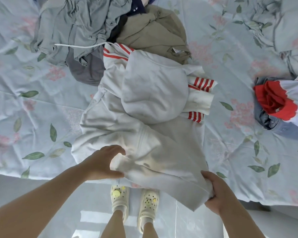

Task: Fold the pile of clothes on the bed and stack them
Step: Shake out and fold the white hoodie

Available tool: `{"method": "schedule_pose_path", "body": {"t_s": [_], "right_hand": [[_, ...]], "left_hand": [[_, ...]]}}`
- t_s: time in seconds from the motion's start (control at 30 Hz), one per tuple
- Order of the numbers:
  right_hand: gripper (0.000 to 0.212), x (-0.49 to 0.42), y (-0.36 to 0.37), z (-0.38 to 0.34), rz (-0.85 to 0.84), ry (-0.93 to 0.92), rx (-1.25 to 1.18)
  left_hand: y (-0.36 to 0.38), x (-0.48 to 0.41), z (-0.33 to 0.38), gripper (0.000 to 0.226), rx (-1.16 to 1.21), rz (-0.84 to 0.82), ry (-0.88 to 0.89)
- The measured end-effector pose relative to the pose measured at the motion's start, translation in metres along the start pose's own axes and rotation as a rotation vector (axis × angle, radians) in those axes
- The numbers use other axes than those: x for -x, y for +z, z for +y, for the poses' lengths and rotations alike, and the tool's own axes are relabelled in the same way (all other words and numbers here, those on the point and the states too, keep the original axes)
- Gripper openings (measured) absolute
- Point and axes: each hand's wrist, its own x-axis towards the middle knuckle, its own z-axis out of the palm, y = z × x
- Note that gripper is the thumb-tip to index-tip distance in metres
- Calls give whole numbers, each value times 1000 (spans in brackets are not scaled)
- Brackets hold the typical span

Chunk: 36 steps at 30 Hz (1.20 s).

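Note:
A pale grey hooded zip jacket (144, 117) with red-and-white striped cuffs lies across the near middle of the bed, its hood bunched on top. My left hand (103, 162) pinches the jacket's lower hem at the left between thumb and fingers. My right hand (217, 191) is closed around the hem's right corner, which hangs past the bed edge. Behind the jacket is the unfolded pile: a light grey-blue garment (72, 26), a khaki one (153, 33), a dark grey one (88, 69) and a navy piece (138, 6).
The bed has a pale blue floral sheet (33, 100). At the right edge lies a stack with red, white and denim clothes (279, 103). More rumpled floral bedding (282, 23) fills the far right. My feet in cream clogs (134, 200) stand on the floor below the bed edge.

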Motion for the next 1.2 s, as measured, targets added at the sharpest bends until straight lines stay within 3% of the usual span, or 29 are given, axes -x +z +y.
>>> {"method": "schedule_pose_path", "body": {"t_s": [0.07, 0.17, 0.27, 0.37, 0.47, 0.53, 0.6, 0.7, 0.73, 0.8, 0.87, 0.97, 1.13, 1.2], "right_hand": [[8, -6, 3, 2, 29, -23, 51], [13, -19, 16, 6, 67, -69, 131], [15, -30, 28, 10, 71, -72, 162], [17, -34, 35, 13, 61, -76, 218], [23, -31, 46, 0, 5, -128, 240], [20, -25, 61, -22, -74, -119, 19], [33, -20, 79, -49, -130, -206, -270], [19, -18, 101, -79, -193, -375, -605], [27, -19, 106, -85, -168, -389, -611], [42, -25, 115, -89, -94, -392, -403], [40, -36, 124, -85, 4, -385, -114], [37, -54, 133, -78, 155, -452, 219], [51, -81, 146, -80, 320, -865, 1056], [61, -89, 153, -83, 329, -969, 1388]], "left_hand": [[2, -3, -4, 42, 168, 201, -120], [10, -14, -17, 41, 157, 604, -427], [14, -21, -35, 67, 243, 597, -810], [13, -25, -52, 82, 610, 573, -1038], [-7, -27, -50, 43, 901, 545, -921], [-34, -34, -39, 23, 1181, 505, -843], [-70, -43, -24, 9, 1517, 463, -729], [-116, -61, -11, 10, 1906, 602, -458], [-125, -66, -10, 17, 1967, 628, -377], [-134, -77, -8, 27, 1862, 589, -361], [-128, -91, -9, 42, 1484, 548, -423], [-115, -108, -13, 61, 858, 534, -375], [-108, -130, -12, 63, -147, 490, -147], [-108, -140, -11, 55, -394, 475, -71]]}}
